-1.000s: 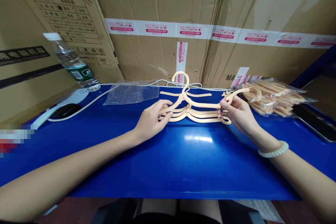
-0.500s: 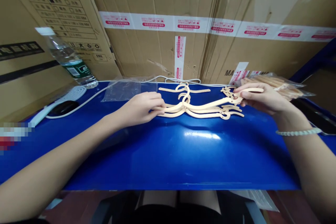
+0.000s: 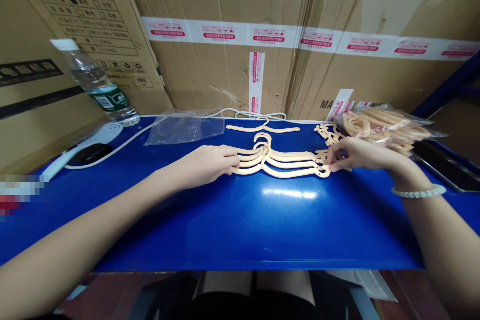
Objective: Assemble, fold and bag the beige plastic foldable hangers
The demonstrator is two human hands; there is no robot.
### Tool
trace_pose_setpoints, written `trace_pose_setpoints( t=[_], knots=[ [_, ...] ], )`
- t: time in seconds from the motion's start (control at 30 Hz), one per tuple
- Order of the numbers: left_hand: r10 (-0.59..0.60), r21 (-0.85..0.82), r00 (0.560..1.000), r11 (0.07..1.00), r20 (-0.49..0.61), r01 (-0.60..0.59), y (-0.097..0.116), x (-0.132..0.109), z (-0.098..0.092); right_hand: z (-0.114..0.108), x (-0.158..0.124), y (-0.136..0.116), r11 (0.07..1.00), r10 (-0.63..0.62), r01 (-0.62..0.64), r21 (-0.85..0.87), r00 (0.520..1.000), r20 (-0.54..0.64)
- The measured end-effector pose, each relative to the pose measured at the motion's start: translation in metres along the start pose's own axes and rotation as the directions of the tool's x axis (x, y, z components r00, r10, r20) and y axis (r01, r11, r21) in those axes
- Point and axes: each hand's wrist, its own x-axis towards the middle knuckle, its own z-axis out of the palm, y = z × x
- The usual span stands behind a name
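Observation:
Several beige clothes hangers lie stacked and overlapping on the blue table, hooks pointing away from me. The nearest clothes hanger [image 3: 290,175] rests in front of the others. Its left end is in the closed fingers of my left hand [image 3: 212,164]. My right hand [image 3: 356,154] pinches the same hanger at its right end, by a small hooked end piece. Behind the stack lies a single hanger [image 3: 245,130] apart from the rest. A small pile of beige curved pieces [image 3: 328,134] sits beyond my right hand.
A clear bag of beige parts [image 3: 393,122] lies at the back right, near a dark phone-like object [image 3: 446,165]. An empty plastic bag [image 3: 183,130], a water bottle [image 3: 107,92] and a white cable [image 3: 131,140] are at the left. Cardboard boxes [image 3: 225,75] stand behind.
The front hanger has come down and nearer to me onto the stack. Both hands moved with it; the right one also shifted slightly left and lower, uncovering the bag of parts.

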Motion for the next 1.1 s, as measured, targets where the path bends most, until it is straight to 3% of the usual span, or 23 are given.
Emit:
trace_pose_setpoints(
  t=[0.6, 1.1],
  knots=[
    [-0.021, 0.158, 0.996, 0.987, -0.091, 0.036, -0.006, 0.004, 0.015, 0.003, 0.004, 0.004, 0.985, 0.042, -0.064, -0.159, 0.990, -0.137],
    [0.055, 0.320, 0.989, 0.947, -0.141, -0.007, 0.010, 0.009, 0.006, 0.003, 0.001, -0.003, 0.963, 0.043, -0.093, -0.253, 0.980, -0.196]
  ],
)
